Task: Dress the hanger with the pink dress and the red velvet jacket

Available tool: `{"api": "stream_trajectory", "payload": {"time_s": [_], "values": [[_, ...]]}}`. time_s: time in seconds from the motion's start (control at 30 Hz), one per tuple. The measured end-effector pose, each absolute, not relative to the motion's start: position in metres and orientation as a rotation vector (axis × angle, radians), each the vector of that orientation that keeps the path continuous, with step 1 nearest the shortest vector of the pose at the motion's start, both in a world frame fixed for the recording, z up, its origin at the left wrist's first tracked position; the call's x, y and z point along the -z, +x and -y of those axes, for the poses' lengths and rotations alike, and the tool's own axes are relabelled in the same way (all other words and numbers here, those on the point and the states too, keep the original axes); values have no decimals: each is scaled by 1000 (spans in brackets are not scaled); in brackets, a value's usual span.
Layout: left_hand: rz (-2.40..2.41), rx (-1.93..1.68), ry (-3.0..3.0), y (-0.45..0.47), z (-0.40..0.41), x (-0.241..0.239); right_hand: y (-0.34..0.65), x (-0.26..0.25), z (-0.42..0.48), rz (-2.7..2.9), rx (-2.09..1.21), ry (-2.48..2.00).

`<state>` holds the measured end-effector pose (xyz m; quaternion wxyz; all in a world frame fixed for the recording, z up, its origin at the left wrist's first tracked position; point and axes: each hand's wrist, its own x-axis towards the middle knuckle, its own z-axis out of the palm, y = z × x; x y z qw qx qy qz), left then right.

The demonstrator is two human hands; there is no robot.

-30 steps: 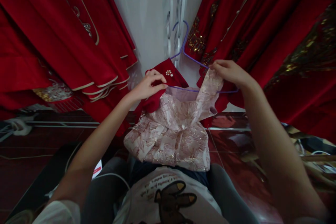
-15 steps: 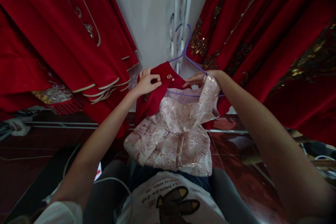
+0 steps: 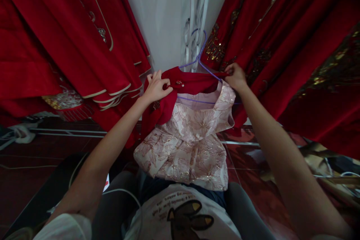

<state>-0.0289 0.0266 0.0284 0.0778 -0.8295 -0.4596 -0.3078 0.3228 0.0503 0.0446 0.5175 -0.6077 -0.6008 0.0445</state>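
A small pale pink brocade dress (image 3: 194,123) with a metallic flower pattern hangs from a purple hanger (image 3: 200,55), its skirt reaching my lap. A red jacket (image 3: 194,82) with a pearl-and-gold ornament lies over the hanger and the dress's left shoulder. My left hand (image 3: 158,87) is closed, pinching the red jacket at its left shoulder. At the right, my right hand (image 3: 235,76) grips the jacket's other edge just past the hanger's arm, so the red cloth stretches across behind the dress's neckline.
Red garments (image 3: 56,45) with beaded trim hang at the left, and more red garments (image 3: 270,45) with gold sequins at the right. White scrolled metalwork (image 3: 194,18) stands between them. A white cable (image 3: 123,191) crosses my lap. Assorted items (image 3: 323,161) lie at the lower right.
My right hand has moved outward to the right, from inside the dress's neckline to past the hanger, drawing the red jacket's edge with it. My left hand keeps its hold.
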Motion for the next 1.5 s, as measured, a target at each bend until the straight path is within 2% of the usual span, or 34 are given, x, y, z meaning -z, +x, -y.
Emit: {"api": "stream_trajectory", "payload": {"time_s": [0.33, 0.4, 0.5, 0.63, 0.77, 0.9, 1.03, 1.13, 1.23, 1.4, 1.5], "values": [[1386, 859, -2482, -24, -23, -21, 392, -83, 59, 1554, 240, -1763], [1403, 875, -2474, -22, -21, -18, 384, -88, 82, 1654, 88, -1815], [1399, 966, -2465, -21, -16, -14, 363, -85, 105, 1631, -412, -1682], [1321, 1308, -2327, -31, 0, -2, 340, -62, 107, 1338, -814, -1457], [1291, 1495, -2415, -40, 27, 22, 323, -28, 91, 1016, -932, -1280], [1193, 1232, -2732, -12, 55, 44, 280, 1, 79, 1055, -919, -1193], [1027, 897, -2908, 32, 73, 56, 222, 25, 76, 1441, -962, -986], [1032, 873, -2947, 41, 78, 60, 201, 39, 77, 1597, -915, -896], [1196, 1085, -2869, 33, 78, 61, 201, 51, 80, 1608, -815, -925], [1643, 1765, -2360, 38, 69, 63, 203, 60, 89, 1476, -722, -958], [1745, 2171, -2091, 50, 63, 67, 198, 57, 92, 1426, -643, -939]]}}
